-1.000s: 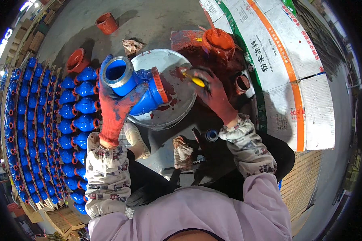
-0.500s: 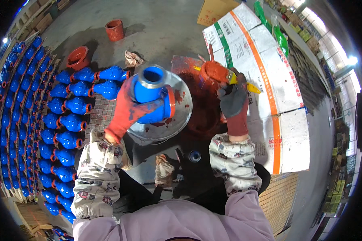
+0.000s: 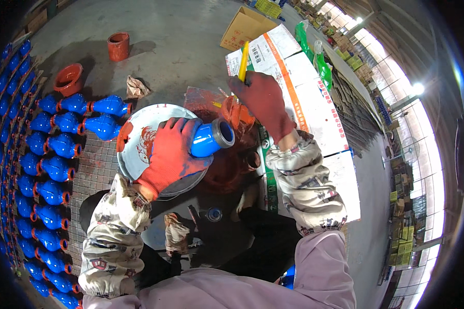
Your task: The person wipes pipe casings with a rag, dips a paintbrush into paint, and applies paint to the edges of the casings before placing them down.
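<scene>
My left hand, in a red glove, is closed round a blue-painted metal fitting. The fitting's bare metal ring end points to the right. Beneath it is a white round bucket top smeared with red paint. My right hand, also gloved in red, grips a paintbrush by its yellow handle, which sticks up past the fingers. Just below that hand stands a small pot of red paint. The brush's bristle end is hidden by the hand, so I cannot tell whether it touches the paint.
Rows of blue fittings with red ends stand on the left. Two red tubs and a crumpled rag lie on the floor ahead. White flattened cardboard spreads at the right, with an open brown carton beyond it. A stained cloth lies near me.
My right hand has gone from an open-fingered reach at the brush to a closed grip, and the handle now points up. The blue fitting has tilted rightward. The whole view has shifted.
</scene>
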A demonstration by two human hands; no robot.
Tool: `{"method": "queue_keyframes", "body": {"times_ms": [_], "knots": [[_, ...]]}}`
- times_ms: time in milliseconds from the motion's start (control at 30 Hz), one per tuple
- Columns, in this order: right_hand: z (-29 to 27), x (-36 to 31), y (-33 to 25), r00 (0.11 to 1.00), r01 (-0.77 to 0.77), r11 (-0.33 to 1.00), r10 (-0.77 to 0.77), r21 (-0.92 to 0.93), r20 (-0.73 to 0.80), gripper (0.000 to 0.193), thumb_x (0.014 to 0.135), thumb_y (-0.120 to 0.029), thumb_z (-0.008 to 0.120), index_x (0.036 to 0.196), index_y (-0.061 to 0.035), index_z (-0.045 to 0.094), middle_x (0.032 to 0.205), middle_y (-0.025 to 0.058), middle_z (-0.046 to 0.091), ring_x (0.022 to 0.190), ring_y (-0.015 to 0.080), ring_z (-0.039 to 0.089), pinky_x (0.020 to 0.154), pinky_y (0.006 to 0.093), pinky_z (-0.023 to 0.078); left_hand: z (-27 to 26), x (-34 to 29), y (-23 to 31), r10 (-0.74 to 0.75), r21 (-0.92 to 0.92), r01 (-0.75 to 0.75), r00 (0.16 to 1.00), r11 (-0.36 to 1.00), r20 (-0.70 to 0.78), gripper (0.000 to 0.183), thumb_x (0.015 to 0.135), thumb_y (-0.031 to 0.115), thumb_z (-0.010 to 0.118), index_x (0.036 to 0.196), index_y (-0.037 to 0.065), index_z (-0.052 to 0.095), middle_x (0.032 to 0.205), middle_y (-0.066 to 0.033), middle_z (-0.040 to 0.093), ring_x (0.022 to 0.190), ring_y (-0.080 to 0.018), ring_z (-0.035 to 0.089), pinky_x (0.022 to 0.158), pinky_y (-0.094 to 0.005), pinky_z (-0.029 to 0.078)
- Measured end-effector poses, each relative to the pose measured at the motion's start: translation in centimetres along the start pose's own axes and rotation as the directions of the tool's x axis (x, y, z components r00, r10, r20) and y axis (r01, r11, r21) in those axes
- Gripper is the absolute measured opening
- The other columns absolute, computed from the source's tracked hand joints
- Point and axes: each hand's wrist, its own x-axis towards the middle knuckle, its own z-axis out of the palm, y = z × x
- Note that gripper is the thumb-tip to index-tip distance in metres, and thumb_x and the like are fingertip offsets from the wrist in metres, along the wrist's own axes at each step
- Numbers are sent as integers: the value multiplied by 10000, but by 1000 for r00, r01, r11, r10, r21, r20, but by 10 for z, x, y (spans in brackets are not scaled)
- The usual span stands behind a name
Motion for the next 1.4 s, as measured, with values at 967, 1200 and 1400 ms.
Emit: {"method": "queue_keyframes", "body": {"times_ms": [967, 1200, 1400], "knots": [[-16, -119, -44, 625, 707, 607, -776, -363, -78, 287, 789, -222, 722, 1023, -72, 651, 891, 96, 613, 676, 207, 586, 579, 310, 433, -1, 4, -10, -38, 82, 33, 997, 996, 61, 725, 573, 445, 765, 1166, 81, 560, 1058, -119, 600, 1040, -316, 561, 899, -421, 435], [-8, -159, -7, 730, 611, 769, -640, -189, -242, 588, 767, -156, 781, 1279, -122, 494, 1086, 90, 619, 986, 237, 603, 811, 376, 499, -12, 0, -14, -51, -41, 51, 999, 998, 6, 712, 554, 420, 783, 1157, 108, 571, 1073, -127, 602, 1027, -320, 562, 894, -432, 439], [-13, -98, -13, 952, 160, 483, 156, 861, -264, 263, 897, -196, 655, 1086, -14, 639, 1041, 120, 654, 884, 183, 639, 715, 278, 513, -12, -1, -16, -33, -78, 32, 999, 996, -7, 695, 531, 375, 795, 1114, 52, 599, 1043, -143, 616, 1017, -348, 571, 869, -448, 460]]}}
